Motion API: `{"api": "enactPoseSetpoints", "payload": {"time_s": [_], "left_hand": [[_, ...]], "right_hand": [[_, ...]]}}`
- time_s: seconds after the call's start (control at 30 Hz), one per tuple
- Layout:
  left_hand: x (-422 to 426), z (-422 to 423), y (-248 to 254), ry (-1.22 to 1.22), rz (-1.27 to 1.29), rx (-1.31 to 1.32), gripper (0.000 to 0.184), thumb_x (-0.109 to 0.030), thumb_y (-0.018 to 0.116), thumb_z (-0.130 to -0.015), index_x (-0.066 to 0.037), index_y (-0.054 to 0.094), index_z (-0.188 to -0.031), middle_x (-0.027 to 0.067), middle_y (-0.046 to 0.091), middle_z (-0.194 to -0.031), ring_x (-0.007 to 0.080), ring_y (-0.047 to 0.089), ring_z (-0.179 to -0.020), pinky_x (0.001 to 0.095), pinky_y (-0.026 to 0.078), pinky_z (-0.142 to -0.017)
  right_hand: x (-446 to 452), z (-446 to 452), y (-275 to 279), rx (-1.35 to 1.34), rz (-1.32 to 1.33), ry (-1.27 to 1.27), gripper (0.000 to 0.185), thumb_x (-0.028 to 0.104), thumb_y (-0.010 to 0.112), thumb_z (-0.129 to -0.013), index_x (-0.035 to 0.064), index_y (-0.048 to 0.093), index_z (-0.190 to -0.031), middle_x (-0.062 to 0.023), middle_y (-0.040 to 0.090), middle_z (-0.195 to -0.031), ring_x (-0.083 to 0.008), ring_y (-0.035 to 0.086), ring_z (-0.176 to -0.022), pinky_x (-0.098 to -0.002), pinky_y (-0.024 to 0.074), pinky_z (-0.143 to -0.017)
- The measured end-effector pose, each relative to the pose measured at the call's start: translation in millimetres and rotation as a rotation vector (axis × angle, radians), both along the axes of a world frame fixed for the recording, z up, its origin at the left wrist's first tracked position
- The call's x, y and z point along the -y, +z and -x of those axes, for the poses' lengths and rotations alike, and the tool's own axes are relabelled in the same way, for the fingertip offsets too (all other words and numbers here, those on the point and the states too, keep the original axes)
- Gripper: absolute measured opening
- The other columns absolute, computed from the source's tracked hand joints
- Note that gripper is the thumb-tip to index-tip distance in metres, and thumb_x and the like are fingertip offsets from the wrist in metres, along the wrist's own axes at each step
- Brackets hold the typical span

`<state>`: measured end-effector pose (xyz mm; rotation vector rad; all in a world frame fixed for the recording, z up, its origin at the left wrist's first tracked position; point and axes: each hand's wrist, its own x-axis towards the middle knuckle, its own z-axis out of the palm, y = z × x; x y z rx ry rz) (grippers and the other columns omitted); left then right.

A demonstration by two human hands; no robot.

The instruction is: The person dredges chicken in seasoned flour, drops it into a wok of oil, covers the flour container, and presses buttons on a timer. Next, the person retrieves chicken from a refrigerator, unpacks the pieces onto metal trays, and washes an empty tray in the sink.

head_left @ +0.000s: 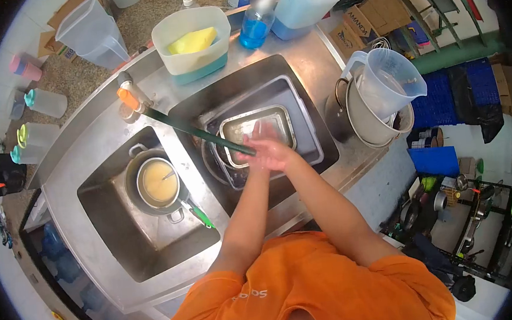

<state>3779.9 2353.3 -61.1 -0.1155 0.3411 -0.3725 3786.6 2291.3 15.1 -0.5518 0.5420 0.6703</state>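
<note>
My two hands meet over the right sink basin, beneath the end of a dark green faucet hose with an orange fitting. My left hand reaches forward with its fingers stretched out, partly covered by the other hand. Across it lies my right hand, palm upward and fingers extended, with nothing in it. Below them is a rectangular metal pan inside a grey plastic tray. Part of a dark round pan shows at the tray's left side.
In the left basin, a pot holds a smaller pot of cloudy liquid; a green-handled utensil is beside it. Behind stand a tub with a yellow sponge or cloth and blue-liquid bottles. A clear jug sits in pots at right.
</note>
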Motion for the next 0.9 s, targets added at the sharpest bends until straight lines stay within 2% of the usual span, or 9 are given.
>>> {"api": "enactPoseSetpoints", "payload": {"time_s": [0.17, 0.33, 0.47, 0.5, 0.53, 0.57, 0.63, 0.77, 0.9], "left_hand": [[18, -15, 40, 0.093, -0.184, -0.122, 0.081, -0.074, 0.046, -0.089, -0.005, 0.048, -0.130, 0.0173, 0.057, -0.124, 0.0330, 0.054, -0.119, 0.0486, 0.042, -0.107], [17, -31, 58, 0.151, -0.879, -0.142, 0.049, -0.050, 0.047, -0.103, -0.003, 0.052, -0.114, 0.0144, 0.066, -0.107, 0.0262, 0.064, -0.094, 0.0388, 0.052, -0.089], [25, -21, 98, 0.182, -0.981, -0.237, 0.044, -0.042, 0.048, -0.104, -0.001, 0.063, -0.106, 0.0086, 0.067, -0.098, 0.0198, 0.062, -0.079, 0.0310, 0.052, -0.068], [14, -16, 109, 0.004, -1.119, -0.231, 0.041, -0.041, 0.050, -0.103, -0.003, 0.064, -0.097, 0.0080, 0.066, -0.103, 0.0209, 0.061, -0.087, 0.0343, 0.051, -0.077], [7, -26, 20, 0.114, -1.170, -0.071, 0.038, -0.040, 0.052, -0.100, -0.004, 0.064, -0.102, 0.0090, 0.065, -0.110, 0.0237, 0.059, -0.099, 0.0393, 0.047, -0.090], [-2, -27, 0, 0.142, -0.861, -0.049, 0.038, -0.040, 0.058, -0.090, -0.005, 0.064, -0.105, 0.0108, 0.063, -0.115, 0.0262, 0.057, -0.108, 0.0436, 0.043, -0.099], [-24, -44, -31, -0.008, -0.058, -0.253, 0.040, -0.038, 0.057, -0.084, -0.005, 0.063, -0.106, 0.0115, 0.062, -0.111, 0.0259, 0.057, -0.105, 0.0438, 0.044, -0.099], [-59, -75, -125, 0.223, 0.038, -0.359, 0.023, -0.023, 0.048, -0.094, -0.003, 0.058, -0.099, 0.0091, 0.056, -0.091, 0.0229, 0.054, -0.086, 0.0400, 0.044, -0.082], [-28, -99, -160, 0.366, 0.267, -0.373, 0.019, -0.012, 0.041, -0.101, -0.002, 0.055, -0.094, 0.0072, 0.051, -0.076, 0.0206, 0.051, -0.072, 0.0372, 0.044, -0.070]], "right_hand": [[37, -6, -17, 0.231, -0.230, -0.356, 0.029, 0.012, 0.048, -0.100, -0.0090, 0.056, -0.117, -0.0206, 0.061, -0.124, -0.0336, 0.063, -0.112, -0.0442, 0.0535, -0.100], [36, -25, -41, 0.083, 0.174, -0.227, 0.017, 0.010, 0.059, -0.093, 0.0000, 0.062, -0.106, -0.0130, 0.065, -0.103, -0.0270, 0.065, -0.094, -0.0360, 0.0543, -0.086], [28, -22, -78, 0.080, 0.532, -0.337, 0.009, 0.005, 0.061, -0.091, 0.0000, 0.065, -0.097, -0.0078, 0.066, -0.084, -0.0188, 0.063, -0.070, -0.0359, 0.0521, -0.061], [26, -19, -49, 0.002, 0.813, -0.220, 0.009, 0.009, 0.063, -0.091, 0.0013, 0.067, -0.091, -0.0059, 0.063, -0.071, -0.0176, 0.060, -0.061, -0.0395, 0.0480, -0.050], [22, -23, -57, -0.013, 0.989, -0.137, 0.014, 0.014, 0.065, -0.089, 0.0001, 0.069, -0.090, -0.0045, 0.060, -0.063, -0.0175, 0.059, -0.055, -0.0429, 0.0437, -0.043], [31, -22, -116, 0.150, 1.040, -0.106, 0.020, 0.018, 0.065, -0.087, -0.0012, 0.069, -0.089, -0.0094, 0.065, -0.070, -0.0183, 0.063, -0.063, -0.0418, 0.0489, -0.052], [28, 5, -46, 0.333, 1.174, 0.007, 0.019, 0.016, 0.065, -0.083, -0.0017, 0.069, -0.085, -0.0143, 0.068, -0.079, -0.0206, 0.064, -0.074, -0.0413, 0.0510, -0.064], [51, 61, 16, 0.460, 1.079, 0.315, 0.007, 0.005, 0.062, -0.081, -0.0001, 0.066, -0.080, -0.0104, 0.066, -0.075, -0.0155, 0.059, -0.070, -0.0337, 0.0464, -0.060], [145, 180, 41, 0.639, 0.676, 0.149, 0.016, 0.010, 0.063, -0.089, 0.0051, 0.061, -0.104, -0.0027, 0.063, -0.085, -0.0129, 0.060, -0.075, -0.0305, 0.0485, -0.065]]}}
